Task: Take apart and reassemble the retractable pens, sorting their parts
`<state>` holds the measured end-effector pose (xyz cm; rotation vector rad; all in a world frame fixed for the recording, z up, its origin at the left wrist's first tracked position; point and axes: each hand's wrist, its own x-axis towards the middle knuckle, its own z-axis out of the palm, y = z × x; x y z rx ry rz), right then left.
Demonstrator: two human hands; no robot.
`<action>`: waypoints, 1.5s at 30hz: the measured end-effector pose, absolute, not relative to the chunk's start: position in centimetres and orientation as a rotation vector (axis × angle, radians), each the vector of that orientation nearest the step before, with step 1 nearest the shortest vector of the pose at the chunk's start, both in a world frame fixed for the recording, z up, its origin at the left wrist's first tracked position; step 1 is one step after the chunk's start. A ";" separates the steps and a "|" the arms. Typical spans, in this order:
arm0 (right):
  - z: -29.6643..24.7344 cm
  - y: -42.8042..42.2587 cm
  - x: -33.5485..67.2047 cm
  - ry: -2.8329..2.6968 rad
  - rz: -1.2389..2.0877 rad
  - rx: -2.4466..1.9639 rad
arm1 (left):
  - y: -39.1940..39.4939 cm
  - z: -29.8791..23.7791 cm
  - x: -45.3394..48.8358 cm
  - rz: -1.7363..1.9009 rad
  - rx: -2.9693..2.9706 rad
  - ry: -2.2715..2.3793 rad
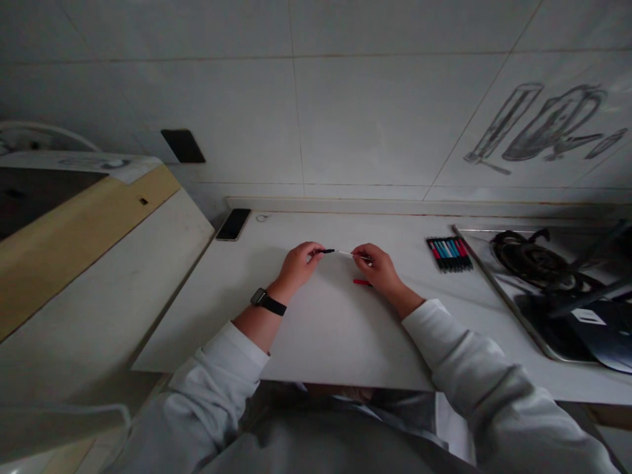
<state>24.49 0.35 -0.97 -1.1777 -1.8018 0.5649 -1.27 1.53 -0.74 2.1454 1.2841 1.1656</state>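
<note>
The person held a thin pen (340,252) over the middle of the white table (320,329), with the left hand (296,266) at 9 o'clock of it and the right hand (380,268) at 3 o'clock. The fingers of both hands were pinched shut on its two ends. A small red piece (362,282) lay on the table at 5 o'clock of the pen, just beside the right hand, while a row of colored pens (449,253) lay at 3 o'clock near the stove (543,276) and a dark phone (234,224) lay at 10 o'clock.
</note>
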 end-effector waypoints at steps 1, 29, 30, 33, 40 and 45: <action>-1.1 0.4 24.5 -1.803 0.564 -1.172 | 1.5 -0.7 -1.2 1.167 2.153 1.285; 0.2 -0.6 24.9 -2.110 0.352 -0.987 | 0.9 -0.6 -0.8 0.924 2.370 1.203; 0.3 -0.6 25.1 -2.111 0.349 -0.989 | 0.9 -0.6 -0.8 0.933 2.366 1.203; 0.3 -0.7 25.0 -2.118 0.382 -0.983 | 0.8 -0.5 -0.7 0.933 2.361 1.186; -0.4 -1.2 24.1 -2.129 0.481 -0.980 | 0.3 -0.3 -0.1 0.920 2.331 1.136; 0.2 -1.3 24.7 -2.072 0.543 -1.033 | 0.4 -0.3 -0.4 0.982 2.225 1.180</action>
